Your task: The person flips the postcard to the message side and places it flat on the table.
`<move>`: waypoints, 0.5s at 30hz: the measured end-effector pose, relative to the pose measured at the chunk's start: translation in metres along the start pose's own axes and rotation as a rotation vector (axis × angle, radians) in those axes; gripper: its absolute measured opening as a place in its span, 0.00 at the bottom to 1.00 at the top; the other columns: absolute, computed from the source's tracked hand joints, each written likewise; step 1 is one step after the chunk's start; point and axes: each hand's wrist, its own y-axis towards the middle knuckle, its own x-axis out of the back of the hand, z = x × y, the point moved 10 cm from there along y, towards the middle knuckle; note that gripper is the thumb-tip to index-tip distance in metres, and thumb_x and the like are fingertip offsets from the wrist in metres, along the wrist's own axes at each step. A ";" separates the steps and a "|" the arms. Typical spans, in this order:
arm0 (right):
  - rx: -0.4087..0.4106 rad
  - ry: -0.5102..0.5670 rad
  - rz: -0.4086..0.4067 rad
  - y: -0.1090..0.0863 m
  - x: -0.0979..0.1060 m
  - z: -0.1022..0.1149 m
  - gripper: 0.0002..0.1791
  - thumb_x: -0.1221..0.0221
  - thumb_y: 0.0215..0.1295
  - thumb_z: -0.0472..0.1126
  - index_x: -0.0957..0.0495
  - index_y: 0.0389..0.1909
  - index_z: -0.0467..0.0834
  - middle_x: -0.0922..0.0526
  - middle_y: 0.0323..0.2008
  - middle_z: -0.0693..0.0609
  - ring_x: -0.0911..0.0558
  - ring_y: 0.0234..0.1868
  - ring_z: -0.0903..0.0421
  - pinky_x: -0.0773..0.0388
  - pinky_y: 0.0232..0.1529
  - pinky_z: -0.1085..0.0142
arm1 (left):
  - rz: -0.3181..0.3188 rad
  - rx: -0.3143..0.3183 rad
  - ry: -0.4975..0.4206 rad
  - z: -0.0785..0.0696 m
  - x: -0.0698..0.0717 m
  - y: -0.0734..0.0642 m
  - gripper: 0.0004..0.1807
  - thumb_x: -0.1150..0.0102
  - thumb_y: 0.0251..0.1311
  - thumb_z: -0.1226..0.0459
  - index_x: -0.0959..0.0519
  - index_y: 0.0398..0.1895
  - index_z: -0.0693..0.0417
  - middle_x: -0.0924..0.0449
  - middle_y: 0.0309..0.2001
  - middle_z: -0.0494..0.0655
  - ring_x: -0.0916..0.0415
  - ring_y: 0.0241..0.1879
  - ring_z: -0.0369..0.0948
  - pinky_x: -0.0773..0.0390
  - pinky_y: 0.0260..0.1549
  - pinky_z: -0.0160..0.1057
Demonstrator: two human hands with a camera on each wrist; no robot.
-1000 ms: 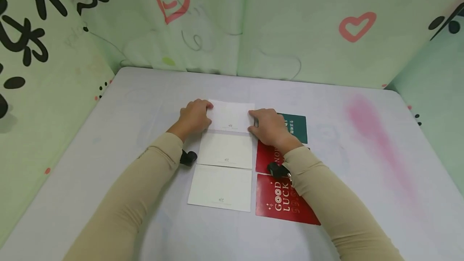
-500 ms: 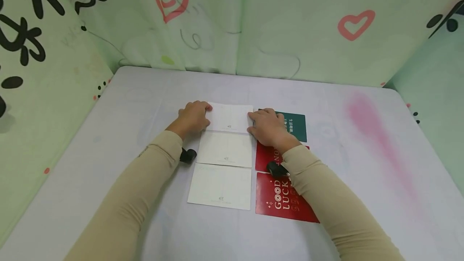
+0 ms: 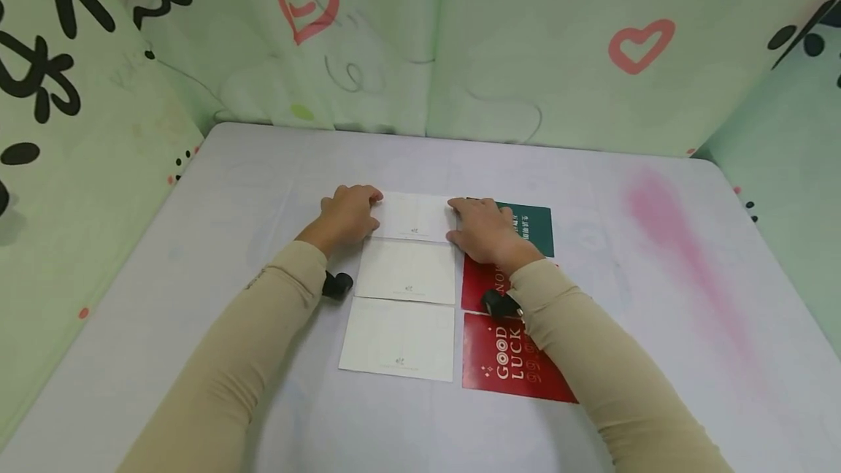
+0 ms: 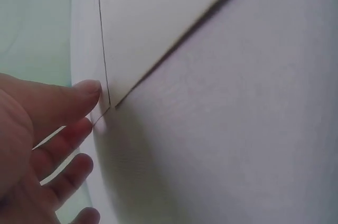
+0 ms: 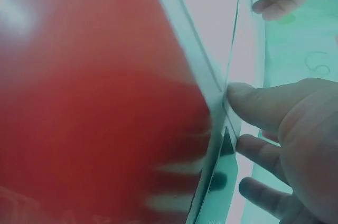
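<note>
Three white cards lie in a column on the table. My left hand [image 3: 348, 214] pinches the left edge of the farthest white card [image 3: 415, 216], and my right hand [image 3: 482, 231] pinches its right edge. In the left wrist view my left hand [image 4: 53, 129] has its thumb on the white card [image 4: 153, 28] at a corner. In the right wrist view my right hand [image 5: 285, 123] has its thumb against the card's edge. The middle white card [image 3: 407, 271] and near white card [image 3: 397, 338] lie flat. A green card [image 3: 535, 228] sits under my right hand.
Two red cards lie right of the white column: one [image 3: 478, 285] partly under my right wrist, one reading GOOD LUCK [image 3: 506, 356] nearer. The pale table [image 3: 263, 166] carries a pink stain [image 3: 663, 239]. Green printed curtain walls [image 3: 525, 42] close the far, left and right sides.
The far white card has come slightly nearer and lower, so that it lies flatter against the middle card. Both hands stayed at its edges.
</note>
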 end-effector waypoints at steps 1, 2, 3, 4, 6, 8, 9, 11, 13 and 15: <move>0.004 0.015 -0.003 0.000 0.001 0.000 0.37 0.37 0.68 0.47 0.38 0.75 0.43 0.32 0.69 0.41 0.38 0.69 0.41 0.38 0.61 0.42 | 0.000 -0.001 -0.010 0.000 0.000 0.000 0.27 0.36 0.65 0.64 0.28 0.67 0.52 0.27 0.64 0.49 0.36 0.62 0.53 0.40 0.59 0.57; 0.010 0.031 -0.003 -0.001 0.001 0.000 0.37 0.38 0.68 0.47 0.38 0.75 0.43 0.32 0.69 0.41 0.38 0.70 0.41 0.39 0.62 0.42 | 0.001 -0.003 -0.017 0.000 -0.001 0.000 0.27 0.36 0.65 0.65 0.28 0.68 0.52 0.27 0.64 0.49 0.36 0.63 0.53 0.40 0.60 0.57; 0.018 0.046 -0.005 -0.002 0.002 0.000 0.37 0.38 0.68 0.47 0.38 0.75 0.43 0.32 0.70 0.41 0.39 0.70 0.41 0.39 0.62 0.41 | 0.001 -0.003 -0.026 0.000 -0.002 0.000 0.27 0.36 0.65 0.65 0.28 0.68 0.52 0.27 0.64 0.49 0.36 0.63 0.53 0.40 0.60 0.58; 0.027 0.062 -0.006 -0.004 0.003 -0.001 0.37 0.38 0.68 0.48 0.38 0.75 0.42 0.33 0.70 0.40 0.39 0.70 0.41 0.39 0.62 0.40 | 0.004 -0.003 -0.036 0.000 -0.003 0.000 0.27 0.37 0.65 0.65 0.28 0.68 0.52 0.27 0.65 0.49 0.36 0.64 0.53 0.41 0.61 0.58; 0.041 0.089 -0.009 -0.009 0.006 -0.004 0.37 0.38 0.68 0.48 0.38 0.74 0.42 0.33 0.70 0.40 0.37 0.70 0.41 0.39 0.61 0.39 | 0.014 -0.015 -0.054 -0.003 -0.006 -0.001 0.28 0.38 0.65 0.66 0.29 0.68 0.52 0.29 0.66 0.50 0.38 0.66 0.53 0.41 0.61 0.59; 0.049 0.110 -0.011 -0.016 0.011 -0.010 0.38 0.37 0.67 0.48 0.38 0.74 0.41 0.34 0.70 0.39 0.36 0.69 0.40 0.38 0.62 0.38 | 0.024 -0.046 -0.065 -0.009 -0.009 -0.003 0.28 0.38 0.64 0.64 0.29 0.69 0.51 0.31 0.67 0.51 0.39 0.67 0.54 0.42 0.61 0.59; 0.052 0.122 -0.016 -0.020 0.015 -0.015 0.38 0.37 0.67 0.47 0.38 0.74 0.40 0.33 0.70 0.38 0.36 0.69 0.39 0.37 0.62 0.38 | 0.026 -0.070 -0.071 -0.014 -0.010 -0.004 0.29 0.37 0.64 0.63 0.29 0.69 0.51 0.31 0.68 0.51 0.40 0.68 0.54 0.42 0.61 0.59; 0.047 0.134 -0.025 -0.028 0.021 -0.027 0.38 0.37 0.67 0.46 0.38 0.73 0.39 0.33 0.69 0.37 0.34 0.68 0.37 0.36 0.62 0.37 | 0.030 -0.135 -0.084 -0.027 -0.011 -0.007 0.30 0.36 0.63 0.61 0.28 0.68 0.51 0.32 0.68 0.51 0.40 0.68 0.53 0.41 0.59 0.58; 0.033 0.138 -0.030 -0.034 0.027 -0.042 0.38 0.36 0.66 0.45 0.38 0.73 0.37 0.32 0.68 0.35 0.34 0.67 0.36 0.35 0.61 0.37 | 0.029 -0.197 -0.086 -0.044 -0.012 -0.009 0.30 0.34 0.62 0.59 0.28 0.68 0.51 0.32 0.68 0.51 0.40 0.68 0.53 0.41 0.58 0.57; 0.011 0.130 -0.034 -0.038 0.032 -0.058 0.38 0.36 0.65 0.45 0.37 0.72 0.35 0.31 0.67 0.33 0.33 0.66 0.34 0.34 0.61 0.37 | 0.025 -0.248 -0.076 -0.062 -0.013 -0.011 0.31 0.33 0.62 0.58 0.28 0.69 0.50 0.32 0.69 0.49 0.40 0.67 0.52 0.41 0.57 0.56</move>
